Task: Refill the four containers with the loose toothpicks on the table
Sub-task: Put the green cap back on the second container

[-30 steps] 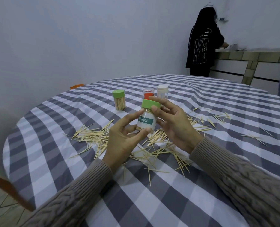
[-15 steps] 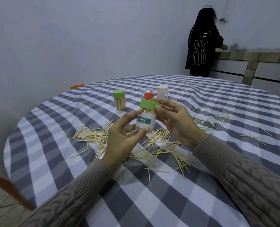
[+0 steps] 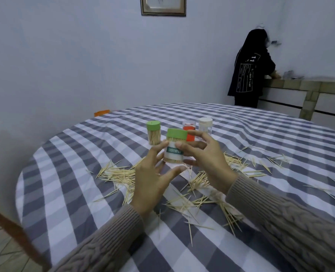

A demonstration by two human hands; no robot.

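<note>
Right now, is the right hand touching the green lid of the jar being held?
Touching. The head view shows the right hand with a fingertip against the side of the green lid of the labelled jar.

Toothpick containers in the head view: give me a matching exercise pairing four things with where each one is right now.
Things:
1. labelled green-lidded container
2. plain green-lidded container
3. white-lidded container
4. loose toothpicks

Places:
A. standing on the tablecloth, rightmost of the far group
B. scattered flat across the cloth
C. held up between the left hand and right hand
D. standing on the cloth, leftmost of the far group

Pairs: 1-C, 2-D, 3-A, 4-B
</note>
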